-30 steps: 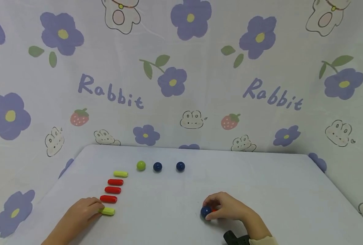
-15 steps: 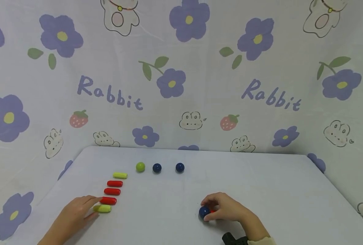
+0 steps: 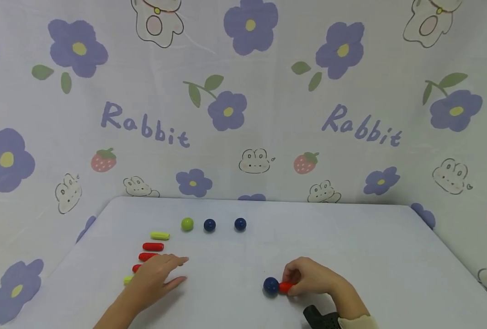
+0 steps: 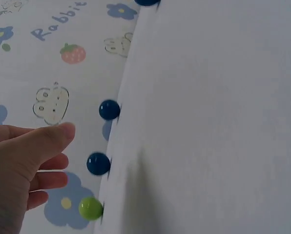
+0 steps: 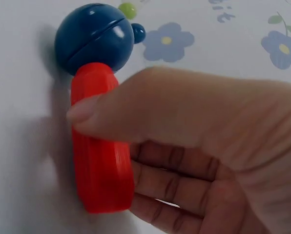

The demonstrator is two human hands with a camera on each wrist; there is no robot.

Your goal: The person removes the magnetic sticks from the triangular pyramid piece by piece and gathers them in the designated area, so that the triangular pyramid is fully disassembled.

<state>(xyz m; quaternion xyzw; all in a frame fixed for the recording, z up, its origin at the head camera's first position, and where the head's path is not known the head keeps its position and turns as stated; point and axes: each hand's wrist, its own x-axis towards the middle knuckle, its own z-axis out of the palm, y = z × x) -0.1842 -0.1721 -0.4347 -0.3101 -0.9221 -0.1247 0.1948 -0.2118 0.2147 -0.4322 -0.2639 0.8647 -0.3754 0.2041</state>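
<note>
In the head view my right hand [image 3: 311, 276] pinches a red stick [image 3: 285, 287] between thumb and fingers. The stick's end meets a dark blue ball [image 3: 271, 286] on the white table; the right wrist view shows the thumb across the red stick [image 5: 104, 170] and the blue ball [image 5: 94, 39] at its tip. My left hand [image 3: 153, 281] holds nothing and reaches over the column of sticks, fingers extended, thumb apart. It partly hides two red sticks [image 3: 146, 257] and a yellow-green stick [image 3: 127, 280]. In the left wrist view the left hand [image 4: 26, 163] is free of objects.
Farther up the column lie another red stick [image 3: 153, 246] and a yellow-green stick [image 3: 160, 236]. Along the back stand a green ball [image 3: 187, 224] and two blue balls, one nearer it [image 3: 209, 225], one farther right [image 3: 240, 224]. A patterned cloth [image 3: 276, 119] hangs behind the table.
My left hand let go of the near yellow-green stick, which had shifted slightly left, and moved right. My right hand's fingers drew back from the blue ball onto the red stick.
</note>
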